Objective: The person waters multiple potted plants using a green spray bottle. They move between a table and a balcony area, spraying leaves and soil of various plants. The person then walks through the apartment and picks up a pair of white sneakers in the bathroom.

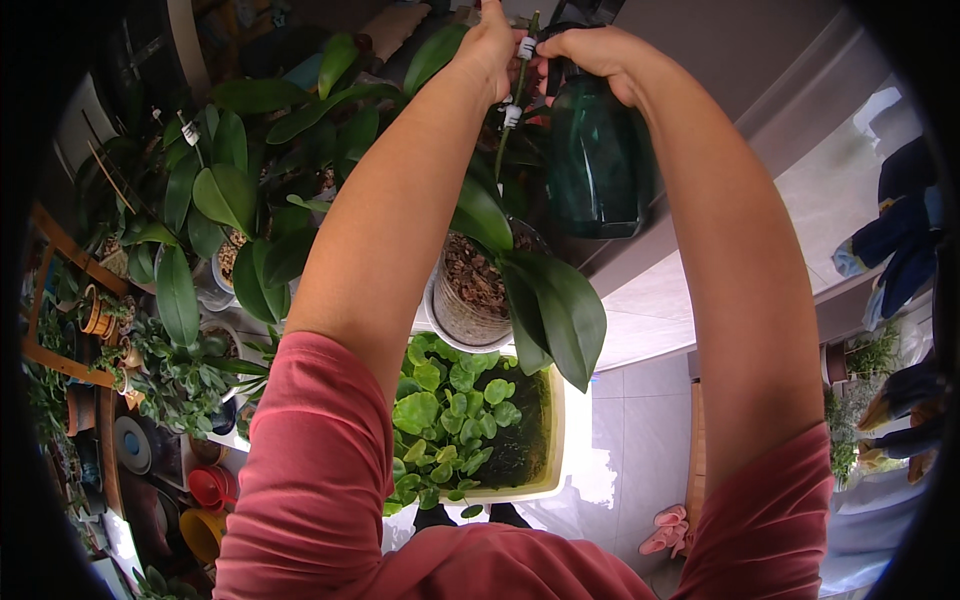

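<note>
At the upper edge, my right hand (595,55) is closed around the neck of a dark green see-through spray bottle (595,160). Its body hangs below my fingers, beside the orchid. My left hand (487,52) is raised close to a green orchid stem (520,85) that carries white clips (512,116). The frame's edge cuts off part of that hand, so its grip is unclear. Below my forearms stands the potted orchid, with broad leaves (555,305) and a clear pot (468,310) filled with bark.
More orchids (225,195) crowd the left, above smaller potted plants (180,390) and a red watering can (212,487). A cream tub (553,440) with round-leaved water plants sits on the floor below. Pink slippers (665,530) lie at lower right, near a wooden edge (697,440).
</note>
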A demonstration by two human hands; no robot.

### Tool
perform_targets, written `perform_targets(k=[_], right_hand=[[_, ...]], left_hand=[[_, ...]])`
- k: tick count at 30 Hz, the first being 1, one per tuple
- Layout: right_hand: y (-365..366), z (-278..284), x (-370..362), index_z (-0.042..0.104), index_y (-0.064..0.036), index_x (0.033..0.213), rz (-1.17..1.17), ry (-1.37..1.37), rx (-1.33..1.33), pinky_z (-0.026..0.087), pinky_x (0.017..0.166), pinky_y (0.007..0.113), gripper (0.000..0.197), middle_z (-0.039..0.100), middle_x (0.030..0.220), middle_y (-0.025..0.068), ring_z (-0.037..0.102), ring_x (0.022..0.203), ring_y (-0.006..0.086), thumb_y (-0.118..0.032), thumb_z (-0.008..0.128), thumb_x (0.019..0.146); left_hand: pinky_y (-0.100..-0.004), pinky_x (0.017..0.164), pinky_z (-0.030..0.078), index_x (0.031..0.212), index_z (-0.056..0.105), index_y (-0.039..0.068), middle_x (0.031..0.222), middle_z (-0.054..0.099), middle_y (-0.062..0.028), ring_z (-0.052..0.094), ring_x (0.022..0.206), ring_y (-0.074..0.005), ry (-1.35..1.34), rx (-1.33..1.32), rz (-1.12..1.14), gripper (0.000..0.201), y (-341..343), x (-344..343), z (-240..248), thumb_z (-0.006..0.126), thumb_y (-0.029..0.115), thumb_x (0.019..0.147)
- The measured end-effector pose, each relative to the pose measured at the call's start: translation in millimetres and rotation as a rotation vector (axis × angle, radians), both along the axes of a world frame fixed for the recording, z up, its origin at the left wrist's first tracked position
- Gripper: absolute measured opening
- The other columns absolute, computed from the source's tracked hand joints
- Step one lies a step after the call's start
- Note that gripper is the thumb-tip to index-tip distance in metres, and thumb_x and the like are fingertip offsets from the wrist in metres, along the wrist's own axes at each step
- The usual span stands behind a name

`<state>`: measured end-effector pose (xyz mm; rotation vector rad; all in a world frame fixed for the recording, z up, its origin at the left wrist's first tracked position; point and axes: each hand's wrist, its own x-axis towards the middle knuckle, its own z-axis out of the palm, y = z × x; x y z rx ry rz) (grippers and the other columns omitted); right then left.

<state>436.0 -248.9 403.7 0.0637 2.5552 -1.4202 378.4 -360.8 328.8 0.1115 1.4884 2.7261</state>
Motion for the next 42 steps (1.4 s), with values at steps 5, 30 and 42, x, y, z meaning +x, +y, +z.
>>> perform_targets(k=[5, 30, 42], right_hand=[[5, -9, -4, 0.061, -0.0018, 0.085, -0.016, 0.029, 0.005, 0.056, 0.057, 0.031, 0.017, 0.063, 0.075, 0.0088, 0.063, 0.064, 0.0198, -0.018, 0.06, 0.087], [-15, -34, 283, 0.062, 0.0028, 0.104, 0.251, 0.241, -0.386, 0.052, 0.066, 0.028, 0.044, 0.067, 0.093, 0.0146, 0.066, 0.086, 0.0207, -0.037, 0.063, 0.085], [-21, -118, 382, 0.065, -0.0006, 0.103, 0.599, -0.057, -0.46, 0.038, 0.058, 0.02, 0.03, 0.059, 0.074, -0.0006, 0.048, 0.064, 0.0045, -0.024, 0.067, 0.084]], left_hand=[[-0.0386, 0.075, 0.045, 0.104, 0.054, -0.004, 0.091, 0.058, -0.015, 0.057, 0.081, -0.0258, -0.007, -0.003, -0.02, 0.078, 3, 3, -1, 0.026, 0.068, 0.091], [-0.0346, 0.078, 0.045, 0.084, 0.061, 0.008, 0.073, 0.058, -0.0014, 0.055, 0.073, -0.0166, -0.104, 0.892, -0.037, 0.022, -103, 321, -102, 0.054, 0.028, 0.091], [-0.0282, 0.057, 0.04, 0.075, 0.05, 0.013, 0.068, 0.049, -0.0001, 0.047, 0.062, -0.0125, -0.854, 0.07, 1.024, 0.018, -302, 697, -311, 0.054, 0.025, 0.087]])
